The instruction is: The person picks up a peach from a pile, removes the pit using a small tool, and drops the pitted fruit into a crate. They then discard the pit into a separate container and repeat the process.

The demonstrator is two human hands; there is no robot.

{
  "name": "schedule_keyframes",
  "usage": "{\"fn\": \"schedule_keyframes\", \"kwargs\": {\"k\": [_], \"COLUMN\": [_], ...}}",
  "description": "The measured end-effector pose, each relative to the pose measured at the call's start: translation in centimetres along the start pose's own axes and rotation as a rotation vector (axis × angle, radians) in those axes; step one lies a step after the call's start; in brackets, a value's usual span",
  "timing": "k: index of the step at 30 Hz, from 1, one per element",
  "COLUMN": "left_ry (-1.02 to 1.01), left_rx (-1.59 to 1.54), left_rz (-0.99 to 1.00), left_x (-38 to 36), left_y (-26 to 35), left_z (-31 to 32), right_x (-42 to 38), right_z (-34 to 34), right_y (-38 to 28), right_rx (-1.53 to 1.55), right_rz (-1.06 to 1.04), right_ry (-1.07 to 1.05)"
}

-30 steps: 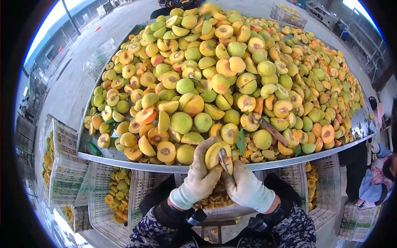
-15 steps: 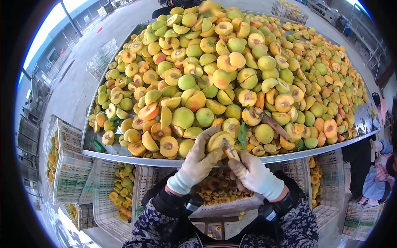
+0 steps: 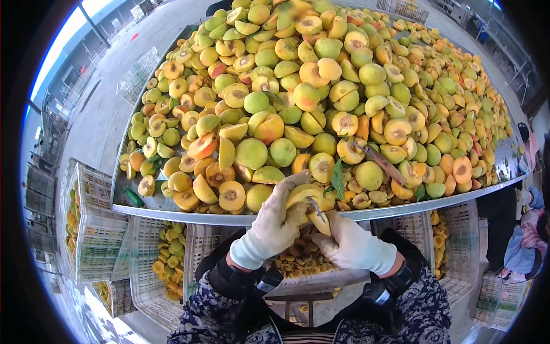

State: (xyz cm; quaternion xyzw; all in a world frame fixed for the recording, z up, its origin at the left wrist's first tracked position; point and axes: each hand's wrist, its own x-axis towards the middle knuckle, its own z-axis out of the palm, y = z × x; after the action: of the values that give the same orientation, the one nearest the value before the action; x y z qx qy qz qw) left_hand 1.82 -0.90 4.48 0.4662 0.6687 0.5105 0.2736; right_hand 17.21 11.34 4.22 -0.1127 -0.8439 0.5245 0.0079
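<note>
Left hand (image 3: pixel 278 215), gloved: fingers bent around a yellow fruit piece (image 3: pixel 303 194), parted by about its thickness, thumb on the near side. Right hand (image 3: pixel 348 239), gloved: fingers closed in a pinch at the lower end of a metal tool (image 3: pixel 317 209); exact fingertip contact is hidden by the glove. A pale yellow part lies beside the metal – handle or fruit flesh, cannot tell.

Location: fruit piece and tool are held up between the two hands, in front of the near rim of the worktop (image 3: pixel 240 219) as seen from above. Behind them is the fruit heap (image 3: pixel 269 135), with a wooden-handled tool (image 3: pixel 385 166) lying in it at a slant. Below the hands stands a crate (image 3: pixel 318 283) with fruit pieces (image 3: pixel 303 261) inside.

Risks (judgement): the metal end could skid off wet flesh and catch the left thumb, should the right hand press too hard. Juice on the gloves might let the fruit piece twist or drop; soft flesh could tear under a tight squeeze.

Orientation: the tool's long axis runs obliquely, upper left to lower right – metal end toward the fruit piece and away from the wearer, lower end back into the right hand. The fruit piece's curved outline arches toward the heap; its cut face is only partly visible.
</note>
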Motion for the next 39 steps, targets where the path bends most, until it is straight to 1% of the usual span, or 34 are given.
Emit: {"fn": "schedule_keyframes", "kwargs": {"k": [1,2,3,4,5,6,8,10,12,13,14,16,17,19,20,22,23,24,25,26,28,29,30,31,32,33,34,35,36,37,38,39], "left_ry": [-0.017,-0.016,-0.095,-0.173,-0.120,-0.122,0.000,0.006,-0.188,-0.239,-0.245,-0.212,-0.212,-0.161,-0.166,-0.003,0.000,-0.004,0.004,0.012,0.049,0.081,0.081,0.078,0.075,0.071,0.038,0.005,0.003,0.058,0.114,0.113], "left_rx": [0.061,0.061,-0.007,-0.078,-0.163,-0.166,-0.046,-0.015,-0.162,-0.208,-0.209,-0.313,-0.315,-0.360,-0.359,0.227,0.168,0.167,0.048,-0.070,-0.033,0.005,0.005,0.086,0.167,0.169,-0.011,-0.193,-0.194,-0.116,-0.036,-0.035], "left_rz": [0.029,0.026,-0.055,-0.139,-0.148,-0.154,-0.062,-0.050,-0.140,-0.352,-0.359,-0.335,-0.332,-0.321,-0.327,0.123,0.024,0.024,-0.016,-0.056,-0.012,0.028,0.026,0.017,0.010,0.009,-0.053,-0.117,-0.118,-0.047,0.023,0.025], "left_x": [0.1,0.2,0.3,0.2,0.0,-0.2,-0.1,0.1,0.7,0.6,0.3,0.0,0.1,0.1,0.1,0.4,0.2,0.1,0.1,0.1,0.0,-0.1,-0.1,0.0,0.1,0.2,0.2,0.1,0.0,-0.1,-0.2,-0.1], "left_y": [0.2,0.0,-0.3,-0.5,-0.6,-0.5,-0.2,-0.5,-0.3,0.5,0.5,0.5,0.7,1.4,0.4,-2.3,-1.5,-1.0,-0.7,-0.5,-0.3,-0.3,-0.5,-1.1,-1.3,-1.2,-1.1,-1.0,-1.0,-1.0,-1.0,-1.2], "left_z": [-0.1,-0.4,-0.8,-0.9,-0.4,-0.1,0.3,0.0,-0.6,-1.0,-0.9,-0.7,-0.6,-0.4,0.0,1.2,1.2,1.3,1.3,1.3,1.5,1.6,1.7,1.8,1.8,1.8,1.6,1.6,1.7,2.0,2.2,2.4], "right_x": [0.0,0.0,0.0,0.1,0.2,0.3,0.2,-0.1,-0.3,-0.3,-0.5,-0.5,-0.5,-0.5,-0.4,0.0,-0.1,-0.3,-0.3,-0.4,-0.4,-0.5,-0.6,-0.7,-0.7,-0.7,-0.7,-0.6,-0.4,-0.3,-0.3,-0.4], "right_z": [0.1,0.1,0.1,0.3,0.6,0.7,0.0,-0.1,0.2,0.4,0.4,0.0,-0.2,-0.5,-0.4,-0.3,-0.2,0.0,0.1,-0.1,-0.7,-0.4,0.2,0.5,0.4,0.3,0.1,-0.1,-0.4,-0.7,-0.7,-0.3], "right_y": [-0.2,-0.6,-0.7,-0.1,0.6,0.7,-0.3,-1.0,0.1,0.6,0.7,0.7,0.6,0.4,0.0,-1.0,-0.5,0.4,0.8,0.5,-0.4,-0.1,0.6,1.0,0.8,0.6,0.4,0.1,-0.2,-0.4,-0.1,0.5], "right_rx": [0.003,-0.123,-0.249,-0.246,-0.153,-0.062,-0.066,-0.302,-0.276,-0.258,-0.251,-0.048,-0.052,0.035,0.042,-0.326,-0.325,-0.163,-0.004,-0.005,0.193,0.193,-0.058,-0.309,-0.308,-0.242,-0.175,-0.172,0.079,0.324,0.319,0.156], "right_rz": [0.001,0.115,0.230,0.233,0.123,0.013,-0.025,0.195,0.185,0.169,0.175,0.094,0.096,0.039,0.043,0.324,0.325,0.192,0.057,0.056,0.133,0.132,0.088,0.041,0.040,0.066,0.092,0.095,0.150,0.202,0.201,0.115], "right_ry": [-0.001,-0.063,-0.126,-0.131,-0.083,-0.032,-0.017,-0.094,-0.114,-0.127,-0.128,-0.080,-0.079,-0.105,-0.103,-0.215,-0.211,-0.133,-0.056,-0.055,-0.099,-0.101,-0.040,0.022,0.023,0.013,0.003,0.003,-0.048,-0.101,-0.103,-0.049]}}
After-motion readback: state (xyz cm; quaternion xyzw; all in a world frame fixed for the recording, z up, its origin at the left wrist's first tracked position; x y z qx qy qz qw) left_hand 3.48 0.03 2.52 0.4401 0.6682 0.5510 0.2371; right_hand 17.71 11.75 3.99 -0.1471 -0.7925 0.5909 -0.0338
